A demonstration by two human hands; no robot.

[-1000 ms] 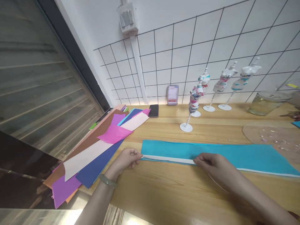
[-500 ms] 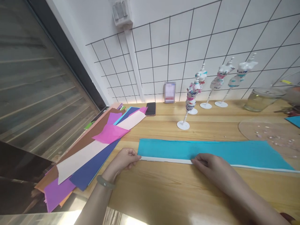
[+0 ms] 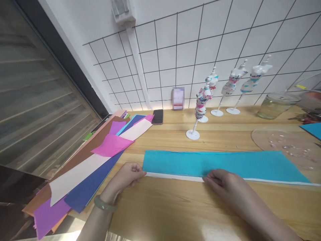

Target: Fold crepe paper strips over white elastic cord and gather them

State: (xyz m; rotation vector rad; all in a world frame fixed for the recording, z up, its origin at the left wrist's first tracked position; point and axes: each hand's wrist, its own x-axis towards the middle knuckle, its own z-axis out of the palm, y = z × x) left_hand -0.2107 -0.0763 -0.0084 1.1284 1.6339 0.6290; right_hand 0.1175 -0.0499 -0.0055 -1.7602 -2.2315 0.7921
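Observation:
A long teal sheet (image 3: 173,162), which looks like felt or crepe paper, lies flat on the wooden table. Along its near edge runs a narrow white strip (image 3: 173,176), perhaps tape. My left hand (image 3: 130,174) is closed in a pinch at the strip's left end, by the sheet's lower left corner. Farther right, my right hand (image 3: 222,179) pinches the same strip, thumb and forefinger together, and covers part of the near edge. Whether the fingertips also grip the teal sheet is hidden.
Coloured sheets (image 3: 75,180) are piled at the left beside a phone (image 3: 157,117). Several small white mannequins (image 3: 200,103) stand at the back. To the right are a glass jar (image 3: 274,105) and a clear round tray (image 3: 258,140) with small shiny beads. A tiled wall (image 3: 165,63) rises behind.
The view has shifted slightly, so most things sit a little farther left. Both hands keep their pinch on the white strip; the teal sheet lies much as before.

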